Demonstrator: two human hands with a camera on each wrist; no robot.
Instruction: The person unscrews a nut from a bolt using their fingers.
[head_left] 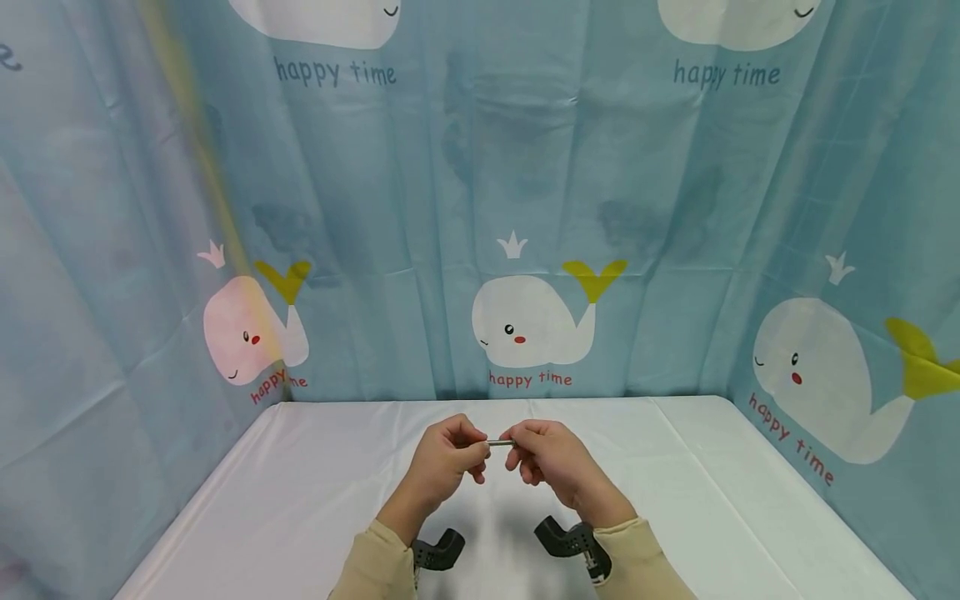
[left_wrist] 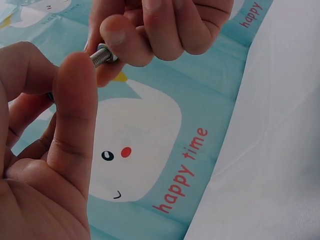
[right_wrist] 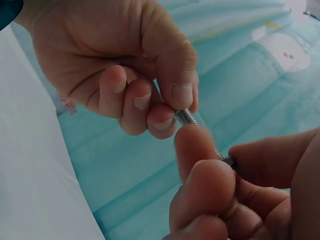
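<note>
Both hands meet over the white table, with a thin silver threaded bolt (head_left: 500, 442) spanning the space between their fingertips. My left hand (head_left: 447, 454) pinches one end of the bolt between thumb and fingers. At the other end, my right hand (head_left: 551, 458) pinches a small metal nut (right_wrist: 229, 161) that sits around the shaft. Bare thread of the bolt (left_wrist: 100, 56) shows between the two hands in the left wrist view. The left fingers hide the bolt's far end.
A white cloth covers the table (head_left: 300, 500). Blue curtains (head_left: 420, 208) printed with whales surround it at the back and sides. Black wrist mounts (head_left: 440, 550) stick out from both sleeves beneath the hands.
</note>
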